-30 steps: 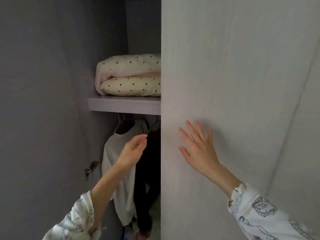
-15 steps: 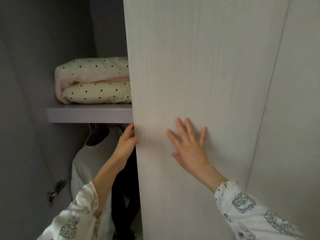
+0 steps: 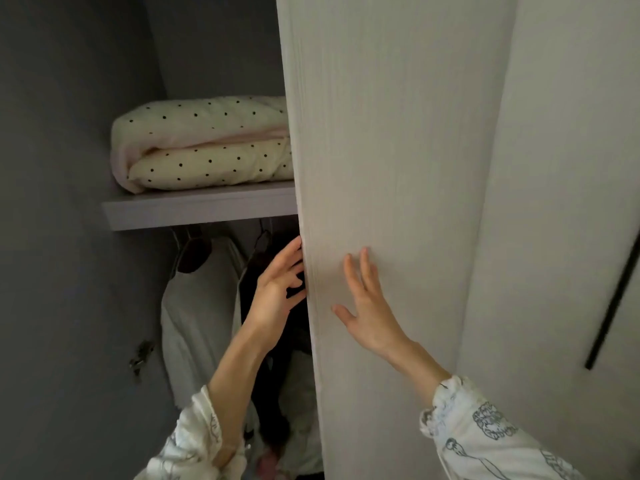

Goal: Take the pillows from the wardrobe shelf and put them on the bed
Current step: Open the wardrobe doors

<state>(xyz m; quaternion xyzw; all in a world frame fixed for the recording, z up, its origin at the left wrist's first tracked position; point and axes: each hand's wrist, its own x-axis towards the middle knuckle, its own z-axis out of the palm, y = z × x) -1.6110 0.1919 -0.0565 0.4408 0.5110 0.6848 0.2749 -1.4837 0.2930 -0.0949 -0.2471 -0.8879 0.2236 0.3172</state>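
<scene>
Fingers of the left hand curl round the near edge of the pale wood-grain wardrobe door, gripping it just below the level of the shelf; the fingertips go behind the panel and cannot be seen. Beside it, the right hand lies flat on the door's front face with its fingers straight and spread, holding nothing. Both arms come up from the bottom of the view in white printed sleeves.

Left of the door the wardrobe stands open and dim. On the grey shelf rests the cream bedding with black polka dots – two plump layers, one on top of the other, with a pale pink band between them (whether they are separate pillows or one folded piece cannot be told). Its right part is hidden behind the door.

Under the shelf hang clothes: a white garment on a dark hanger, and dark clothing just behind the left hand. A metal hinge sits on the left inner wall – low down. At the far right a second pale door panel carries a slim black handle
</scene>
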